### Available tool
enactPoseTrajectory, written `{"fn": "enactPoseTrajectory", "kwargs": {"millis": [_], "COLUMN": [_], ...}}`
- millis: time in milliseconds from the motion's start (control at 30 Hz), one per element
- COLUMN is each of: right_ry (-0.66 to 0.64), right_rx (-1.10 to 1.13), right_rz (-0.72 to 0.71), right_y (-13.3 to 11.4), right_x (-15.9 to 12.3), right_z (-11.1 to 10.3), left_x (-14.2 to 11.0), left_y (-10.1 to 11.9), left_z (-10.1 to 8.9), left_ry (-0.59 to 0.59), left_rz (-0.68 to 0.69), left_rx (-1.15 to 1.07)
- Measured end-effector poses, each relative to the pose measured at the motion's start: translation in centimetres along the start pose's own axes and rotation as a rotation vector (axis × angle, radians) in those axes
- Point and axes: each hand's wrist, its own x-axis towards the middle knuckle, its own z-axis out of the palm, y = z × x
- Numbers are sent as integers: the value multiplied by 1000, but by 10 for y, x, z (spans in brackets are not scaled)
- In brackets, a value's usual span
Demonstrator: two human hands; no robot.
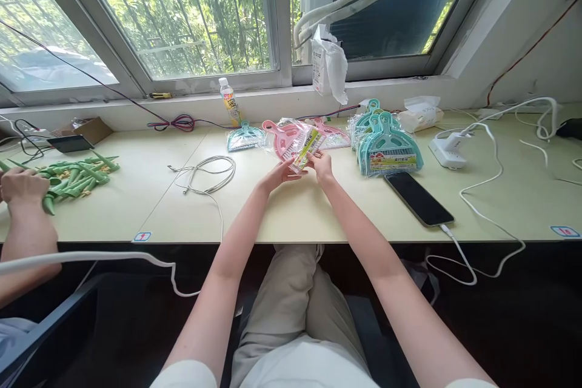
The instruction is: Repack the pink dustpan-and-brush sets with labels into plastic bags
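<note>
A small pink dustpan-and-brush set in clear plastic, with a yellow-green label (309,148), is tilted between my two hands above the table. My left hand (280,174) grips its lower left edge. The fingers of my right hand (321,165) close on its lower right side. Just behind lie more pink dustpan pieces in plastic (334,135), partly covered by the held set. A bagged teal dustpan set (245,136) lies to the left. On the right, several bagged teal dustpan sets (388,142) are piled up.
A black phone (421,199) on a charging cable lies right, near a white power adapter (448,150) and tissues (421,114). Left are a coiled cable (211,173), a bottle (230,102) and green cone-shaped pieces (82,176) under another person's hand (22,185).
</note>
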Motion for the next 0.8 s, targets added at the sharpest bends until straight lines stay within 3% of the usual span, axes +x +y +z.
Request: {"fn": "enactPoseTrajectory", "kwargs": {"millis": [200,467,667,800], "right_ry": [14,-24,169,167], "right_rx": [9,-17,23,60], "right_rz": [-19,84,128,119], "right_y": [3,0,-10,-7], "right_x": [-3,-3,17,23], "right_z": [3,0,-22,-27], "left_x": [9,10,7,4], "left_y": [-6,-13,-10,-7], "left_z": [5,1,7,7], "left_ry": [273,287,268,269], "left_rz": [253,252,241,233], "left_rx": [-19,-3,59,74]}}
